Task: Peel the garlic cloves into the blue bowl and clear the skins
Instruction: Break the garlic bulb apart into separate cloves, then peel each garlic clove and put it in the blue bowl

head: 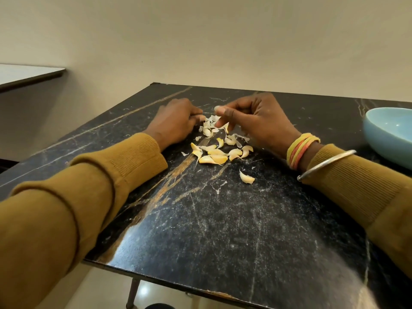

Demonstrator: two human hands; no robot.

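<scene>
— Where's the garlic?
— Garlic cloves [216,155] lie on the counter [223,219] between my wrists. Right hand [256,119] pinches a pale piece [217,108]. Left hand [176,121] curls beside the skins [209,124] — holding anything, I can't tell. Blue bowl [388,134] — far right.

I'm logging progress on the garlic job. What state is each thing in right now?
Left hand: resting on the table, fingers curled by the skins; grip unclear.
Right hand: raised, pinching a pale garlic piece.
Cloves: loose on the table, none in the bowl's visible part.
Skins: piled between the hands, uncleared.
Bowl: upright, partly out of frame, looks empty.
</scene>
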